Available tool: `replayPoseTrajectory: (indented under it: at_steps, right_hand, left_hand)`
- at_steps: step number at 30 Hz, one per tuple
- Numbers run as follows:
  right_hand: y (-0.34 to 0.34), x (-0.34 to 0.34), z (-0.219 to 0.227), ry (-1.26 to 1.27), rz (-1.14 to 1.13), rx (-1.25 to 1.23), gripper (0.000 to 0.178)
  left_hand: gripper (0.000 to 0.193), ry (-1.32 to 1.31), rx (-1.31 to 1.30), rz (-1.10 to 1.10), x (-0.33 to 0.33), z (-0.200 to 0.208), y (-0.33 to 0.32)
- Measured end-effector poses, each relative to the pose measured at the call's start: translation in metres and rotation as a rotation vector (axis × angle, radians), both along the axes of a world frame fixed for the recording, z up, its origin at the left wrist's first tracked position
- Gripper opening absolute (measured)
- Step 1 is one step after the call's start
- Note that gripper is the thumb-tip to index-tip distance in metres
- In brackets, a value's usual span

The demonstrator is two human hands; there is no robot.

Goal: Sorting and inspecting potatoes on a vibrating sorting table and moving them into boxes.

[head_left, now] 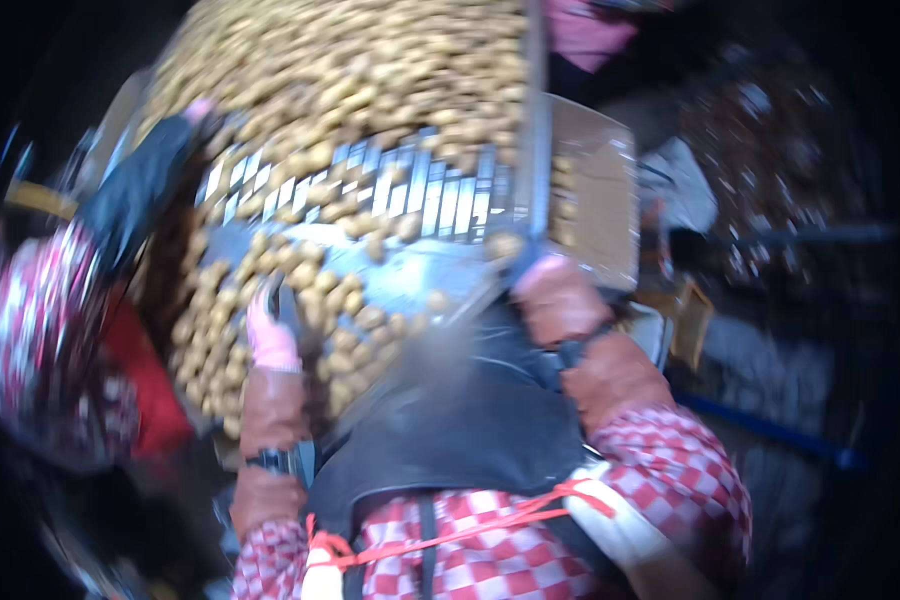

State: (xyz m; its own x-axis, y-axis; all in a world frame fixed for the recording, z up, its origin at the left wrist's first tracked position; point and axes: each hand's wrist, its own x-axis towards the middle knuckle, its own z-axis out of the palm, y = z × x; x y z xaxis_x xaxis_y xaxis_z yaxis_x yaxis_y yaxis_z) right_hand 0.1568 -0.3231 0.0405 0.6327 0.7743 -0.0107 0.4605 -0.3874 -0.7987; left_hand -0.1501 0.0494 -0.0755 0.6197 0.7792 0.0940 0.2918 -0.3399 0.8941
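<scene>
Many round, yellow-brown potatoes (350, 60) cover a sloping bed at the far side. Several more potatoes (210, 350) are heaped on a bluish metal surface (410, 270) before me. My left hand (273, 328), in a pink glove with a dark palm, reaches into this near heap, its fingers seemingly stretched forward and apart from any grip. At the right edge of the metal surface is my right hand (548, 283), gloved in pink and blue. A potato (503, 244) lies close by its fingertips. Motion blur hides whether those fingers hold anything.
Slats with gaps (440, 195) cross between bed and near heap. Right of the bed's rail stands a cardboard box (600, 190) with potatoes inside. A co-worker's sleeved arm (135, 200) reaches the bed from the left. A blue bar (770, 430) lies low at right.
</scene>
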Motion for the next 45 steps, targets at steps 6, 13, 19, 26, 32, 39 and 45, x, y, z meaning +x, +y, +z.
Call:
replayPoseTrajectory:
  at_steps: [6,13,19,26,32,39,45]
  right_hand:
    - [-0.186,0.152,-0.09,1.566,-0.404,1.214,0.053]
    - [0.019,0.02,-0.072,0.976,-0.119,0.471,0.046]
    - [0.097,-0.024,0.009,1.137,0.183,-0.231,0.05]
    - [0.102,-0.04,-0.008,1.331,-0.167,-0.186,0.043]
    - [0.09,-0.031,-0.058,0.577,0.471,-0.114,0.043]
    - [0.108,-0.052,-0.035,0.648,0.442,-0.131,0.044]
    - [0.14,-0.054,0.01,0.635,0.426,-0.443,0.034]
  left_hand:
    - [0.059,0.736,0.267,0.563,-0.056,0.012,0.072]
    - [0.087,0.936,0.482,-0.032,-0.045,0.053,-0.091]
    - [0.065,0.804,0.426,0.039,-0.1,0.039,-0.089]
    - [0.044,0.843,0.243,0.528,-0.084,0.083,0.059]
    - [0.051,0.644,0.096,0.441,-0.029,0.034,0.103]
    - [0.044,0.628,0.365,0.217,-0.038,0.058,-0.039]
    - [0.042,0.678,0.319,0.362,-0.058,0.048,-0.047]
